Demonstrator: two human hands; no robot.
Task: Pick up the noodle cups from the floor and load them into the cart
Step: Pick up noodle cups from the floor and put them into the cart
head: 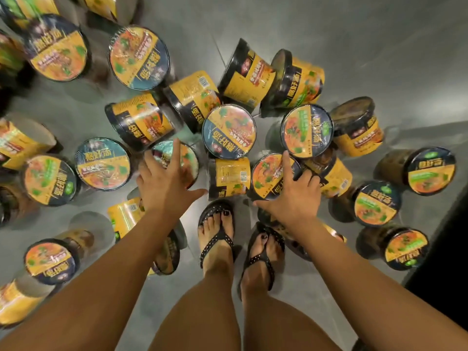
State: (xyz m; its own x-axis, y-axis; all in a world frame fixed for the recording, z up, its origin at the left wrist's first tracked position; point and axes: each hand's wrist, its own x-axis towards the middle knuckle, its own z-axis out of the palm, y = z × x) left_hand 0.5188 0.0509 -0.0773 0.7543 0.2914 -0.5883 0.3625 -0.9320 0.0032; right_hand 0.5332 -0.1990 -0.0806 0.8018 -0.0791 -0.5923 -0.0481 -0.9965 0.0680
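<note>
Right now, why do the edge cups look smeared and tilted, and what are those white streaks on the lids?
Head view: the wide-angle lens bends the scene, so edge cups lean outward. Head view: the left-edge cup is motion-smeared, while the left hand and right hand look sharper. Head view: the streaks are light glinting off the wrapped lid; soft shadows fall on the floor.

The noodle cups (229, 131) lie scattered over the grey floor (329, 34) all around me. They are yellow and black tubs in shiny wrap, with printed round lids. Some stand upright with lids facing me. Others lie tipped on their sides, several crowded together and touching just ahead.
</note>
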